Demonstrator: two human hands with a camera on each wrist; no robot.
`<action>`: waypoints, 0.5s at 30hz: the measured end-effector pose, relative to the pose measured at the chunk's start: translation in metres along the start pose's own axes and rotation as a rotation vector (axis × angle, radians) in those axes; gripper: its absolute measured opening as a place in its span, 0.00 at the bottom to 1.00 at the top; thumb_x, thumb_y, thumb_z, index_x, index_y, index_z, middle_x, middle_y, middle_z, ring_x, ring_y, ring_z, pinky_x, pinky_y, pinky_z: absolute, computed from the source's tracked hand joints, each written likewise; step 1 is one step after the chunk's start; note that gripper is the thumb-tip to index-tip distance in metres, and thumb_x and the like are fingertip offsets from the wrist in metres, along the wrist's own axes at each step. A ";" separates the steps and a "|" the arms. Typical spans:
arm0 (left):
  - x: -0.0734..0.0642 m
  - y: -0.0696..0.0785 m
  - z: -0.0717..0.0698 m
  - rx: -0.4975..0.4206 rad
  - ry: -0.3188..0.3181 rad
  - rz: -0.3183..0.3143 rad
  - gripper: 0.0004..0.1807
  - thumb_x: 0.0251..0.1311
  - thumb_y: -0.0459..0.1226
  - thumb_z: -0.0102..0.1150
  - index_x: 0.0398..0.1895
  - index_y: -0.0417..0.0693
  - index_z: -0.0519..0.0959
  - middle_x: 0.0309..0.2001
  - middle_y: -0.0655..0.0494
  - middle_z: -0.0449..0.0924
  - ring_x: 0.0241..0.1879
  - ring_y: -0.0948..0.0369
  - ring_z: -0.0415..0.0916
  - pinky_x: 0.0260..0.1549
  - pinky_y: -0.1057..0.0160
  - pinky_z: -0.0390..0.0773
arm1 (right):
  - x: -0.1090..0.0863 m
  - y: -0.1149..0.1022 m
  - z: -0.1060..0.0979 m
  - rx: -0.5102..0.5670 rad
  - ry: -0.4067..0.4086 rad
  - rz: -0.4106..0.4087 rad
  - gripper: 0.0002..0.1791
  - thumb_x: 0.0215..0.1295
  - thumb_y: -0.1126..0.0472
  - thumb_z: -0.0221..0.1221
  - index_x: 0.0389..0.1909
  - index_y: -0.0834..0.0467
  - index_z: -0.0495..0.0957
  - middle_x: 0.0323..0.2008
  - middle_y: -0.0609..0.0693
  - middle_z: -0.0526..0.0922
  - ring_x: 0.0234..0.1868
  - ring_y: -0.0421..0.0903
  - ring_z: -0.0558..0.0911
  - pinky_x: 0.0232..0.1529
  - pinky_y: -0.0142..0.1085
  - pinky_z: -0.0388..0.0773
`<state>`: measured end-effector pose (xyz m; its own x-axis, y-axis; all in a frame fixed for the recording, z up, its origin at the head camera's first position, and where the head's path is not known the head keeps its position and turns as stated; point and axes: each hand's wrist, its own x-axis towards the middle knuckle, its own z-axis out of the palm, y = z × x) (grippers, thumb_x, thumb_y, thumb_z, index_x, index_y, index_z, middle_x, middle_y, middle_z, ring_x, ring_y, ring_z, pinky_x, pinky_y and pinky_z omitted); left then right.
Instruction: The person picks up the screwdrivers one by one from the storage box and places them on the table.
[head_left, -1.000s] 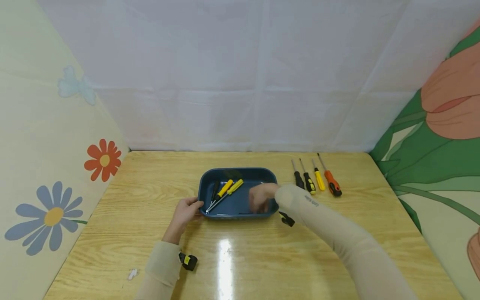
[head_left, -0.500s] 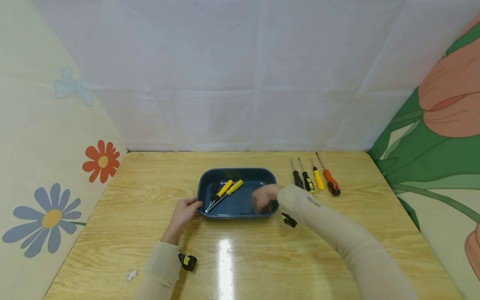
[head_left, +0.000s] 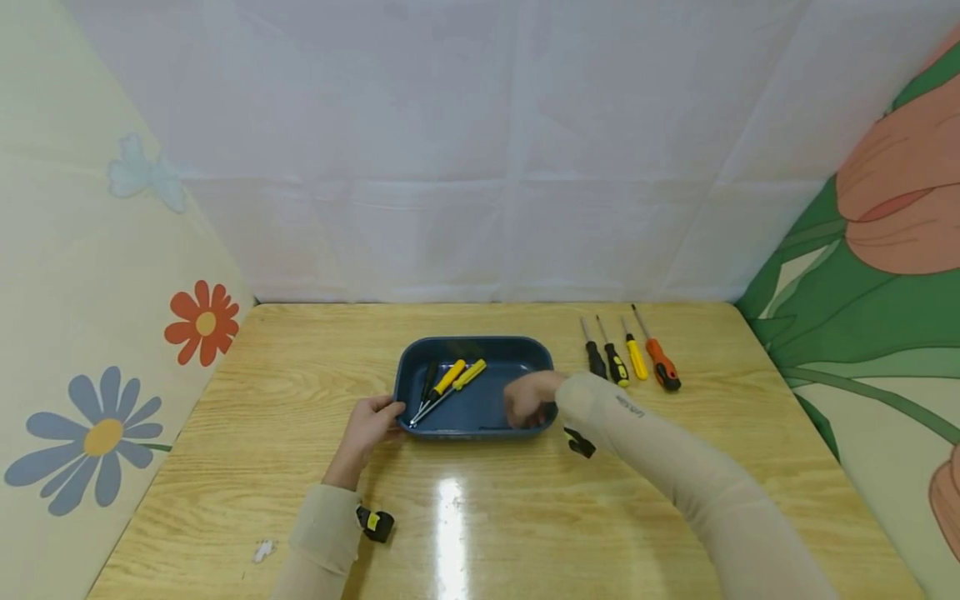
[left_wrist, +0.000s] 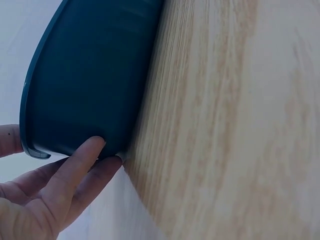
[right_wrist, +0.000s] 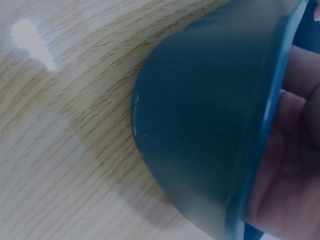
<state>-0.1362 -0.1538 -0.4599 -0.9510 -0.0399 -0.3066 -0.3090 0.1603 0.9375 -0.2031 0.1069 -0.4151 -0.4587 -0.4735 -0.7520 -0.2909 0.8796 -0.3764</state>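
Note:
A dark blue rectangular tray (head_left: pixel 480 340) stands on the table. My left hand (head_left: pixel 372 422) grips its left end, the thumb at the rim and other fingers against the outer wall in the left wrist view. Inside, at the left, lie a black screwdriver (head_left: pixel 430 380), a yellow-and-black screwdriver (head_left: pixel 447 380) and a yellow screwdriver (head_left: pixel 470 374). My right hand (head_left: pixel 531 395) reaches over the right end with bent fingers down inside. A thin dark line runs left from under it along the tray's front. What those fingers hold, if anything, is hidden, also in the right wrist view.
Right of the tray lie a black screwdriver (head_left: pixel 596 360), a black-and-yellow screwdriver (head_left: pixel 617 365), a yellow screwdriver (head_left: pixel 637 359) and an orange-and-black screwdriver (head_left: pixel 663 367), tips pointing away. A white curtain (head_left: pixel 480 208) hangs behind the wooden table (head_left: pixel 315 350); printed panels flank it.
My right hand has shifted very slightly to the right inside the tray's right end. The left hand, tray and screwdrivers keep their places; the view has tilted a little.

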 end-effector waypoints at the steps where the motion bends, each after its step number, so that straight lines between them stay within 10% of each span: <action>1: 0.000 0.000 0.000 0.003 -0.002 0.002 0.17 0.61 0.30 0.48 0.49 0.25 0.73 0.35 0.39 0.79 0.29 0.60 0.79 0.30 0.59 0.82 | 0.000 0.000 0.000 0.002 0.000 -0.002 0.07 0.61 0.68 0.52 0.29 0.57 0.78 0.24 0.48 0.78 0.22 0.42 0.75 0.19 0.29 0.72; 15: 0.000 -0.001 0.000 0.011 -0.002 0.015 0.17 0.61 0.31 0.48 0.48 0.25 0.73 0.34 0.39 0.79 0.29 0.59 0.79 0.31 0.57 0.81 | -0.007 0.003 0.006 0.099 0.196 -0.087 0.16 0.57 0.69 0.58 0.11 0.58 0.71 0.11 0.47 0.71 0.13 0.40 0.69 0.16 0.29 0.67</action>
<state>-0.1355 -0.1542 -0.4605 -0.9555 -0.0357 -0.2930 -0.2946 0.1719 0.9400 -0.1955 0.1133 -0.4138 -0.5927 -0.5387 -0.5987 -0.2571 0.8310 -0.4932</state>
